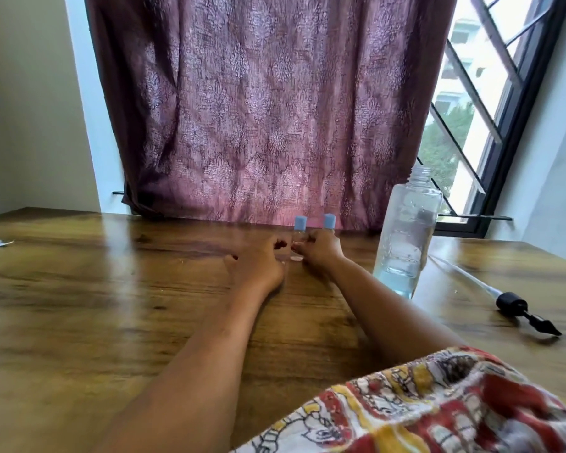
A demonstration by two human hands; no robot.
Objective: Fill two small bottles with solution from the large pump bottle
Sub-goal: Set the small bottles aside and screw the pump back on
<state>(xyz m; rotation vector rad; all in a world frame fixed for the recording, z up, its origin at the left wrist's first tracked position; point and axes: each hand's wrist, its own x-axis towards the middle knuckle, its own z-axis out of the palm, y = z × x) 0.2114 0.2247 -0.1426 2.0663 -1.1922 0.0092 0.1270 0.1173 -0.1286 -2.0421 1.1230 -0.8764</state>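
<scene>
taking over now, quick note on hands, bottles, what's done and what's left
Left hand: curled beside the left small bottle, grip unclear.
Right hand: curled in front of the right small bottle, grip unclear.
Large bottle: upright at right, open, little liquid left; pump lies on the table.
Done: pump out, both small bottles capped.
Left: fill levels unreadable; check them, likely refit pump.

Brown wooden surface (111, 289): glossy varnish, visible grain, window glare. Large clear plastic bottle (406, 230): smooth, shiny. Small clear plastic bottles (300, 223): matt pale-blue caps (329, 221). Black plastic pump head (512, 304): dull; tube translucent. Purple patterned curtain (258, 109): coarse woven cloth. Red-and-yellow printed garment (438, 403): soft matt cloth.
</scene>
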